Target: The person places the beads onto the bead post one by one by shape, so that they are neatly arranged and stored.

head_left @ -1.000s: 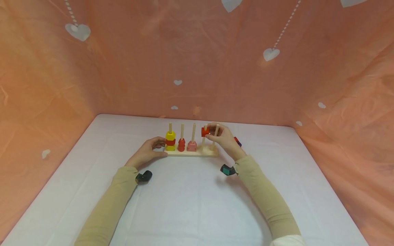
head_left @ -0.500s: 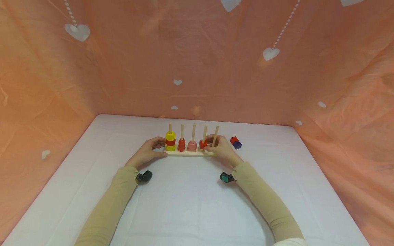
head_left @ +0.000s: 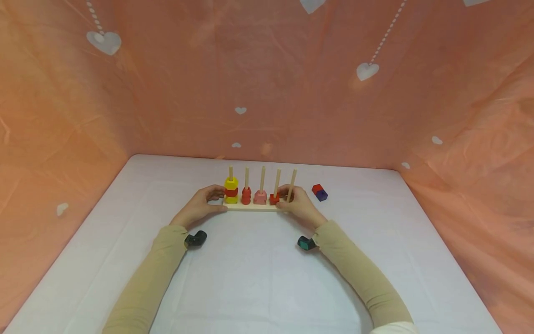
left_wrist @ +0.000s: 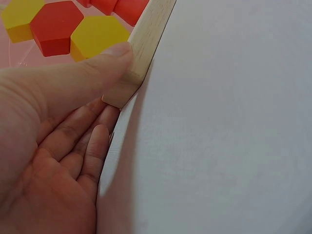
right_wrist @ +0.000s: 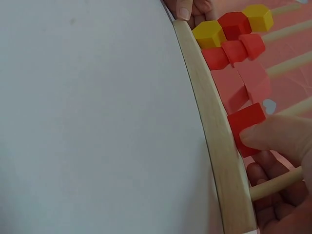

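A wooden peg stand (head_left: 250, 208) with several upright pegs lies across the table. My left hand (head_left: 201, 204) grips its left end; in the left wrist view the thumb (left_wrist: 112, 56) lies on the base's front edge, fingers behind. The leftmost peg carries a yellow, a red and a yellow hexagonal block (right_wrist: 235, 25). Beside it come a stack of red blocks (head_left: 246, 196) and a stack of pink blocks (head_left: 260, 198). My right hand (head_left: 301, 205) pinches a square red block (right_wrist: 246, 119) down at the base of the fourth peg. The rightmost peg (head_left: 292, 183) is bare.
A red block (head_left: 317, 189) and a purple block (head_left: 321, 195) lie touching on the white table (head_left: 267, 278), right of the stand. A pink curtain (head_left: 267, 83) with white hearts hangs behind and at both sides.
My right hand has lowered the square red block from the top of the fourth peg to the base. The two loose blocks on the right came into fuller view. My left hand stayed put.
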The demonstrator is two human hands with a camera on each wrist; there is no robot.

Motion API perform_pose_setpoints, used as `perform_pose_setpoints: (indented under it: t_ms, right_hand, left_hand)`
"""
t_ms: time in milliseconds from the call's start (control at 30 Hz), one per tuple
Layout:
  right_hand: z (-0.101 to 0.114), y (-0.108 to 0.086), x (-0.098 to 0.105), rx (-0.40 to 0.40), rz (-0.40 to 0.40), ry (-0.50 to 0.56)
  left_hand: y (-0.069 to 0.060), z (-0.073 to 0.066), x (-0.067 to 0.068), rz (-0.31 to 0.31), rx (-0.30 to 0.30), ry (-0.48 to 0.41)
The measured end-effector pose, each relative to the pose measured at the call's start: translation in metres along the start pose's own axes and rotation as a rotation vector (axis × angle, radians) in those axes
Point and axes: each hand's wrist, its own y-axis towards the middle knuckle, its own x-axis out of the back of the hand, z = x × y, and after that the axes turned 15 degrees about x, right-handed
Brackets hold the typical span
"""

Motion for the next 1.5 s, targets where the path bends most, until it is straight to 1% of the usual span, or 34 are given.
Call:
perform_pose_setpoints:
  t_ms: [133, 233, 367, 467, 567, 733, 800, 900, 1033, 1100, 1267, 1367, 1500]
  right_hand:
    - [0.0, -0.002, 0.002, 0.012, 0.002, -0.01]
    - [0.0, -0.005, 0.004, 0.011, 0.002, 0.007]
    - [0.0, -0.008, 0.009, 0.04, 0.015, 0.031]
    - [0.0, -0.011, 0.014, 0.066, 0.029, 0.021]
    - [0.004, -0.014, 0.02, 0.092, 0.032, -0.002]
    - [0.03, -0.024, 0.037, 0.177, 0.024, -0.008]
    - [0.037, -0.028, 0.045, 0.201, 0.01, -0.016]
    - [0.029, -0.034, 0.059, 0.224, -0.022, -0.084]
    - [0.01, -0.041, 0.077, 0.219, -0.084, -0.125]
    - [0.017, -0.046, 0.084, 0.205, -0.107, -0.13]
    - [0.035, -0.058, 0.096, 0.152, -0.147, -0.181]
    - [0.018, -0.061, 0.104, 0.129, -0.174, -0.198]
    - [-0.006, -0.063, 0.11, 0.078, -0.183, -0.226]
  left_hand:
    - [0.0, 0.001, 0.0, 0.006, -0.007, -0.001]
    - [0.001, 0.001, -0.001, 0.009, -0.006, -0.008]
    - [0.003, 0.002, -0.001, 0.001, -0.004, -0.006]
    - [0.003, 0.002, -0.002, -0.003, -0.004, 0.001]
    - [0.002, 0.002, -0.001, -0.004, -0.001, 0.002]
    - [0.002, 0.002, -0.001, 0.002, -0.015, 0.0]
    - [0.002, 0.002, -0.001, 0.004, -0.023, 0.0]
    - [0.002, 0.002, -0.001, 0.004, -0.021, -0.003]
    - [0.003, 0.003, -0.001, 0.005, -0.012, -0.007]
    - [0.002, 0.002, 0.0, 0.006, -0.009, -0.006]
    - [0.001, 0.001, 0.001, 0.016, -0.015, -0.015]
    - [0.0, 0.001, 0.001, 0.021, -0.022, -0.016]
    - [-0.001, -0.001, 0.001, 0.016, -0.007, -0.016]
